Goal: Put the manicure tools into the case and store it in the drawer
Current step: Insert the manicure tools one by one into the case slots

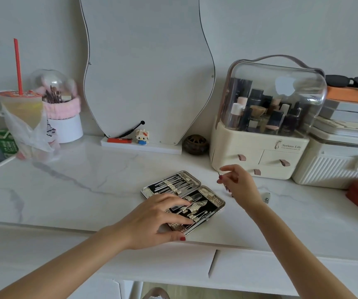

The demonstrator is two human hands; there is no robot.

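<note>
Cream organizer [257, 145] reads "Serious Life"; left hand [152, 221] flat on case [210, 196], right hand [238, 184] pinching thin tool [224, 184].

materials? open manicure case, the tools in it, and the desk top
Manicure case: looks like shiny metal-edged shell, woven gold-tone texture, black lining; could be faux leather. Tools: polished steel by their bright glints, held under straps. Desk top: glossy white with grey veins, marble or a marble-look slab. Left hand rests on the case; right hand pinches a thin tool.

White bench [87, 182] with grey marble veins. The case [213, 198] has a gold woven-pattern rim and black lining. Far left, a red straw [17, 65]; far right, a cream organiser [257, 145] with pink pulls.
</note>
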